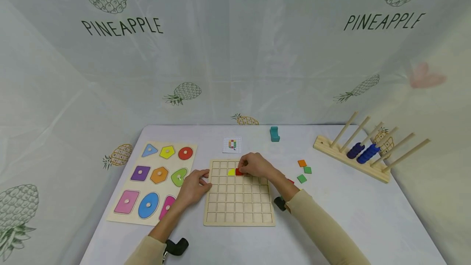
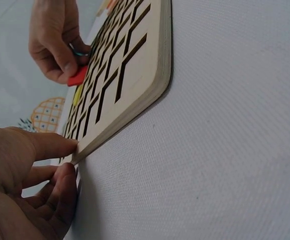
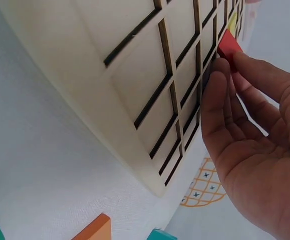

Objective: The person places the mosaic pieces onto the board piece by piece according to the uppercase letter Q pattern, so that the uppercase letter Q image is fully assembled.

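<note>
A square wooden grid board [image 1: 239,207] lies in the middle of the table. My left hand [image 1: 194,186] holds its left edge; in the left wrist view, the digits [image 2: 64,145] meet at the board's corner. My right hand [image 1: 255,165] pinches a red square tile [image 3: 228,46] between thumb and fingers, over a cell in the second row from the far edge. The tile stands tilted in the right wrist view, fingertips right at the grid. Just left of it, a yellow square tile [image 1: 231,172] sits in a cell.
Right of the board lie an orange tile [image 1: 302,163], two green tiles [image 1: 307,170] and a red tile [image 1: 291,181] partly behind my arm. Beyond are a pattern card [image 1: 232,145] and a teal block [image 1: 274,134]. A shape puzzle [image 1: 171,163] lies left; a pegged rack [image 1: 331,147] with blue rings stands right.
</note>
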`<state>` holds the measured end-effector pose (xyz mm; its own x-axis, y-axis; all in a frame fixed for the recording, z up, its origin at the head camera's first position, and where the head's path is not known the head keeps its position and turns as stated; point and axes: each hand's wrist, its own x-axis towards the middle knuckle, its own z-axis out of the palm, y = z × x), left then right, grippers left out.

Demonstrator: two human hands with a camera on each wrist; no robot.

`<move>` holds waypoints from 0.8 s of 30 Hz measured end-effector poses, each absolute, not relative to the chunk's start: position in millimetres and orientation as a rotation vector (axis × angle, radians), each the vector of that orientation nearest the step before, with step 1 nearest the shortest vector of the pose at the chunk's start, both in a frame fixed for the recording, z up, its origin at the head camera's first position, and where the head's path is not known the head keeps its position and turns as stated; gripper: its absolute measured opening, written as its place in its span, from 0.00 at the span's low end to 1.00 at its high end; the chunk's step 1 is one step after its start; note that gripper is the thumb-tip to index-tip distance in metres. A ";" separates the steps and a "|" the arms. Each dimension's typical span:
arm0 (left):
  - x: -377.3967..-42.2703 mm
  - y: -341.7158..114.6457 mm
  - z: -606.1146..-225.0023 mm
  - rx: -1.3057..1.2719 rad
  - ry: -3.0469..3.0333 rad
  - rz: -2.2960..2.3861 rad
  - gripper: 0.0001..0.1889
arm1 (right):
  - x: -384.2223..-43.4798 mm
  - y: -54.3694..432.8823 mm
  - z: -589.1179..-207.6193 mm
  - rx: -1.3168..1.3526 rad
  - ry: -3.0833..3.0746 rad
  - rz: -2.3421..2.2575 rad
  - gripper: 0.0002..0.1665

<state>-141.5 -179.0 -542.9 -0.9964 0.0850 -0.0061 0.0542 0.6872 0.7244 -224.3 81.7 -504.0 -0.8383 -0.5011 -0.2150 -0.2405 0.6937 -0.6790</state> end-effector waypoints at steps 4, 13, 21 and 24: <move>-141.6 -178.6 -543.6 0.128 2.852 1.229 0.27 | -224.2 82.7 -504.8 -0.594 2.528 -0.915 0.04; -142.4 -177.3 -542.5 0.092 2.846 1.225 0.27 | -224.0 84.7 -507.7 -0.575 2.546 -0.880 0.04; -140.6 -177.2 -541.2 0.099 2.849 1.219 0.27 | -220.8 84.8 -509.7 -0.622 2.578 -0.867 0.04; -140.5 -177.1 -541.1 0.108 2.855 1.210 0.26 | -220.7 85.0 -510.2 -0.626 2.596 -0.856 0.04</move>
<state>-140.5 -177.1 -541.1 -0.9968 0.0789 -0.0085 0.0487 0.6935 0.7188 -220.7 85.0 -510.2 -0.8467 -0.5029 -0.1739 -0.3010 0.7220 -0.6230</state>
